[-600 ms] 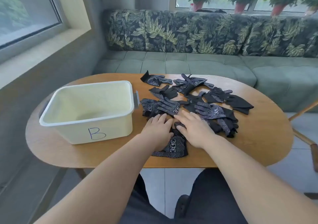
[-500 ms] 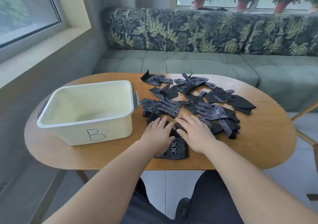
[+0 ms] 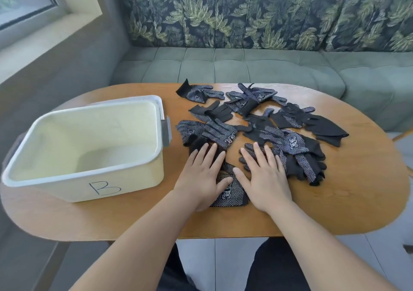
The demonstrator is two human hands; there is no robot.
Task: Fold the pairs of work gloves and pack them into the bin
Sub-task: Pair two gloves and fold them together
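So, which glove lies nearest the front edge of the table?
The dotted glove between the left hand and right hand, partly under both; all others lie farther back.

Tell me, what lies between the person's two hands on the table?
A black dotted glove with a white logo, seen in the head view, between the left hand and right hand.

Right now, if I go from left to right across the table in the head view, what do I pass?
The bin → left hand → right hand → plain black glove, farthest right. The other gloves overlap too much to put in order.
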